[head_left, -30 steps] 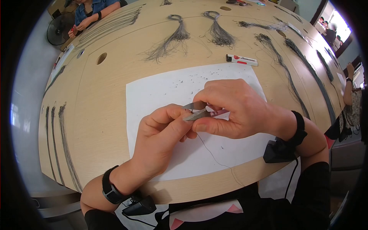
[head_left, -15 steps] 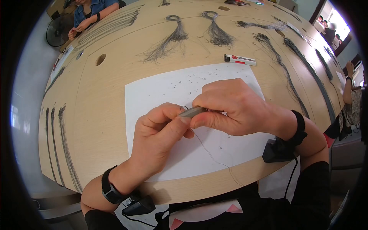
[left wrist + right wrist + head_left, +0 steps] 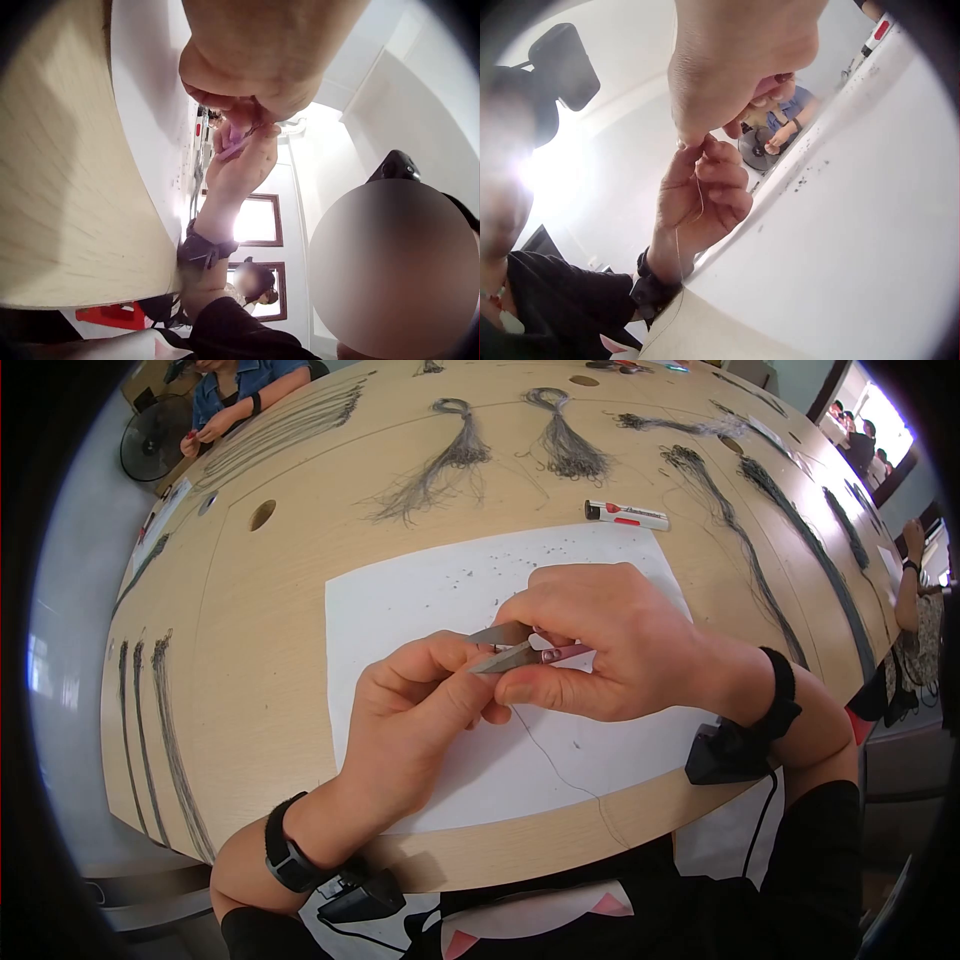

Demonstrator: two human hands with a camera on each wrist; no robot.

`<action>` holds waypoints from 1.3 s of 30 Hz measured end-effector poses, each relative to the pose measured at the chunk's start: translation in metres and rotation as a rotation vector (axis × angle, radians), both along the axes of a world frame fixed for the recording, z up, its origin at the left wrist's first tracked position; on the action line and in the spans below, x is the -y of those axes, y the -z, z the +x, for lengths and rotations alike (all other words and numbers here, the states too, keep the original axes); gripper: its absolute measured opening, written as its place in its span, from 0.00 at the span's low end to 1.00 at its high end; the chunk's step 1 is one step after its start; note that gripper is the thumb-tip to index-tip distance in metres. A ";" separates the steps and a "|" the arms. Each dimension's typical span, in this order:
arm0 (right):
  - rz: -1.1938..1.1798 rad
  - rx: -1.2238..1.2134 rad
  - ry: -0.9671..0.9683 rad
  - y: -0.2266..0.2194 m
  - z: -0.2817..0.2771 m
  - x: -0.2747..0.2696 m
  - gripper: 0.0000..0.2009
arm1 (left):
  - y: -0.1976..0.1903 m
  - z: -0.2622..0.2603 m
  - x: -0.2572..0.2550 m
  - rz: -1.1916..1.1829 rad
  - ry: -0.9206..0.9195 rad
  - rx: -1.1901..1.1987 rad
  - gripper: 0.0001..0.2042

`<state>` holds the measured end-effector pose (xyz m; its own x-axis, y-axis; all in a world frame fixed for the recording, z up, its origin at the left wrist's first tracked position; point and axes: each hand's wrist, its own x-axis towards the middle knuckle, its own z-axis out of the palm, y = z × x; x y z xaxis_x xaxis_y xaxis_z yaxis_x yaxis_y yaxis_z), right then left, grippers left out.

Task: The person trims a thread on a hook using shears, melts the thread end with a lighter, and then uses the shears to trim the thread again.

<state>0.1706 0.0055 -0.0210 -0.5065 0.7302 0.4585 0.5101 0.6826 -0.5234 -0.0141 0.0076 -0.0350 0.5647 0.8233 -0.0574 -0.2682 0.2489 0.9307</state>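
Observation:
Over the white paper [image 3: 380,620], the left hand [image 3: 415,705] pinches a thin dark thread [image 3: 548,760] between thumb and fingers; the thread trails down past the paper's near edge. Fingers of the right hand [image 3: 615,645] grip small snips with a pinkish handle [image 3: 568,652], whose metal blades [image 3: 508,658] stand apart at the left fingertips. In the right wrist view the thread [image 3: 679,255] hangs from the left hand [image 3: 701,199], which touches the right hand [image 3: 739,67]. The left wrist view shows the pink handle [image 3: 234,147] in the right hand [image 3: 244,169].
A marker [image 3: 627,516] lies beyond the paper. Bundles of dark strands [image 3: 573,445] are spread across the back and right of the table [image 3: 260,700], with thinner ones [image 3: 172,730] at the left. Another person's arm [image 3: 250,402] is at the far left, near a fan [image 3: 155,440].
The snips' blades closed together half a second ago and have since parted again. A small dark loop above the left fingertips showed then and is now largely hidden. Both hands keep nearly the same place.

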 end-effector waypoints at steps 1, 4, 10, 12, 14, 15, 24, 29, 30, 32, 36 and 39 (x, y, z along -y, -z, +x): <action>0.013 -0.006 -0.006 0.001 0.000 0.000 0.17 | 0.000 0.000 0.000 -0.002 0.004 0.010 0.03; 0.028 -0.006 -0.016 0.002 0.000 0.000 0.16 | -0.002 0.000 0.001 0.023 0.043 0.007 0.02; 0.028 0.038 -0.018 -0.002 0.000 0.002 0.15 | -0.003 -0.001 0.000 0.053 0.045 0.005 0.02; 0.030 0.041 -0.017 -0.002 0.000 0.002 0.15 | 0.003 -0.003 -0.003 0.110 0.053 -0.008 0.03; 0.047 0.030 -0.024 -0.003 0.000 0.002 0.14 | 0.005 -0.004 -0.003 0.167 0.061 -0.021 0.05; 0.048 0.031 -0.023 -0.002 0.000 0.002 0.14 | 0.004 -0.003 -0.003 0.163 0.049 -0.023 0.05; 0.078 0.035 -0.004 -0.001 0.001 0.001 0.14 | -0.003 -0.001 -0.002 0.112 0.013 -0.019 0.02; 0.084 0.050 -0.007 -0.001 0.001 0.001 0.16 | -0.004 0.000 0.000 0.111 0.004 -0.030 0.02; 0.084 0.050 -0.007 -0.001 0.001 0.001 0.16 | -0.003 0.000 -0.001 0.114 0.013 -0.018 0.03; 0.063 0.043 -0.026 -0.002 0.001 0.002 0.16 | -0.002 0.000 -0.001 0.116 0.021 -0.008 0.03; 0.059 0.055 -0.020 -0.002 0.001 0.001 0.15 | -0.002 0.000 -0.001 0.052 -0.013 -0.023 0.04; 0.071 0.037 -0.014 0.000 0.001 0.000 0.15 | 0.000 -0.001 -0.001 0.053 0.001 -0.031 0.04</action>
